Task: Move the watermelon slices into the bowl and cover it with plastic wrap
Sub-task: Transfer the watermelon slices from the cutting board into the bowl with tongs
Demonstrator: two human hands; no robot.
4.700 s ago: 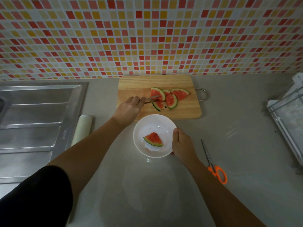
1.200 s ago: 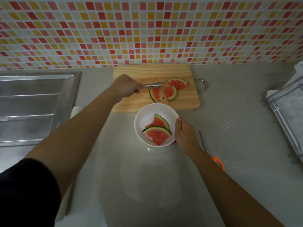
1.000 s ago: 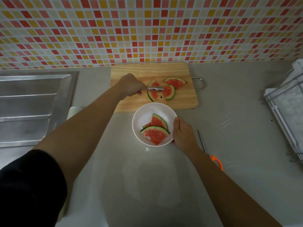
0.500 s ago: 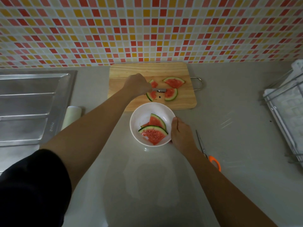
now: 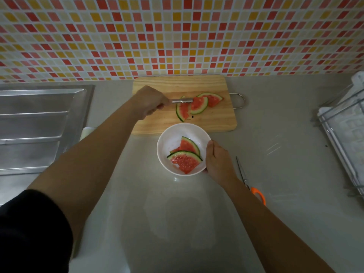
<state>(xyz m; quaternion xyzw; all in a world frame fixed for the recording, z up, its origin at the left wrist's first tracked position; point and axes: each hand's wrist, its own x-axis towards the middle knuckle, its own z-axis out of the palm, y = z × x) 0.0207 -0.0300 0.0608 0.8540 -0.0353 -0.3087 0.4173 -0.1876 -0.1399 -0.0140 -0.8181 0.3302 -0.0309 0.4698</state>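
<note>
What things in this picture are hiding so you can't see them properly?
Head view:
- Plastic wrap roll: mostly behind the left forearm.
- Tongs: handle inside the left hand.
- Scissors: handles partly behind the right forearm.
- Rack: cut off by the right edge.

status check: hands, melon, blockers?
Left hand shut on tongs, reaching the middle slice. Right hand steadying bowl. Three slices on cutting board. Bowl uncovered. No blockers.
</note>
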